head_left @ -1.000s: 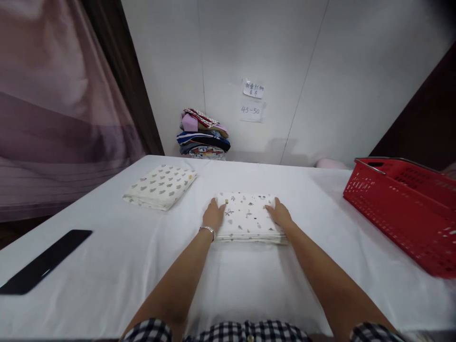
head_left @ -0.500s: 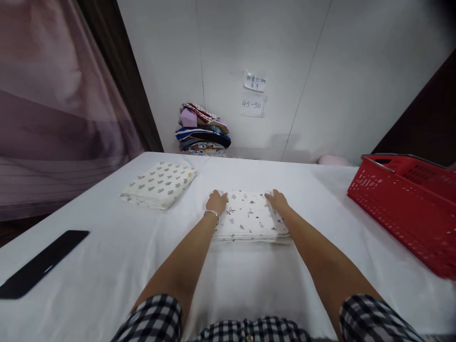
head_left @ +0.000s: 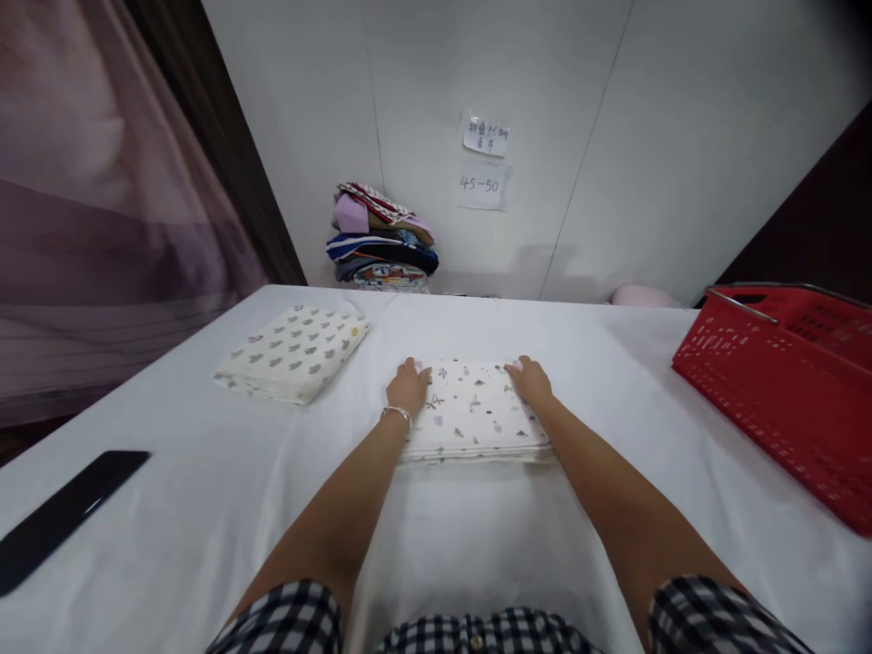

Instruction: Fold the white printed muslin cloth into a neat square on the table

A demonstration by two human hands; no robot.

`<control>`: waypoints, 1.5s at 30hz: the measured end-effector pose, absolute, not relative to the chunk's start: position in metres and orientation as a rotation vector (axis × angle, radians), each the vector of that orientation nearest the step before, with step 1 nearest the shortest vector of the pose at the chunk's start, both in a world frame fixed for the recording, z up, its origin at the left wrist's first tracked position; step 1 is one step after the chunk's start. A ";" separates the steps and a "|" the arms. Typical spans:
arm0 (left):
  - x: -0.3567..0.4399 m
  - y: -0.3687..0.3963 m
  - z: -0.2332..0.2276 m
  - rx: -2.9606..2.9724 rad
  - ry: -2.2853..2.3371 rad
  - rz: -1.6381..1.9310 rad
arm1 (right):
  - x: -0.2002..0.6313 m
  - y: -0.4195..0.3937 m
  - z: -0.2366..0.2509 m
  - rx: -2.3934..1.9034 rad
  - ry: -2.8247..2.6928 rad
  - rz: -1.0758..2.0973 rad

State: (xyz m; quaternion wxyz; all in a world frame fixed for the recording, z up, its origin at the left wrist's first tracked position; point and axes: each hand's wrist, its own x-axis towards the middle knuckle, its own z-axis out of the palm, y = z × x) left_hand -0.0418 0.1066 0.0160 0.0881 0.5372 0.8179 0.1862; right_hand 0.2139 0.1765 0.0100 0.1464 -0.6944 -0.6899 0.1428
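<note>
- We looked down at a white-covered table (head_left: 327, 518), where a folded cloth (head_left: 473, 409) lay flat in the middle, straight in front of us, its layers showing along the near edge and small scattered prints on top.
- Our left hand (head_left: 407, 391) pinched the far left corner of this cloth, thumb on top; how far the fingers reached beneath, we could not tell.
- Our right hand (head_left: 532, 381) pinched the far right corner in the same way, its forearm crossing the cloth's near right corner.
- We wore a pale bracelet (head_left: 399, 414) on the left wrist and black-and-white checked sleeves (head_left: 290, 618) pushed up near the elbows.
- To the left and a little farther off, we saw a second folded cloth (head_left: 292, 354), cream with rows of grey-green shapes, lying at a slant and well apart from the first.
- Nearer to us on that side lay a flat black slab (head_left: 68, 513).
- On the right, we saw a red plastic basket (head_left: 783, 400) with a metal handle (head_left: 742, 305).
- Beyond the table's far edge rose a stack of folded fabrics (head_left: 382, 241), against a pale wall (head_left: 286, 118) bearing two paper notes (head_left: 482, 186), the lower reading "45-50".
- At far left, we saw a pinkish curtain (head_left: 88, 209).
</note>
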 end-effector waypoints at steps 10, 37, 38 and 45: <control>-0.052 0.097 0.021 1.552 2.327 0.605 | 0.220 0.168 0.023 -2.050 -2.068 0.457; -0.037 -0.045 0.005 1.920 1.956 1.155 | 0.209 0.044 0.011 -1.219 -2.223 0.240; -0.037 -0.046 0.005 1.948 1.951 1.114 | 0.207 0.040 0.011 -1.162 -2.240 0.241; -0.041 -0.045 -0.001 1.955 1.922 1.123 | 0.180 0.020 0.015 -0.879 -2.350 0.286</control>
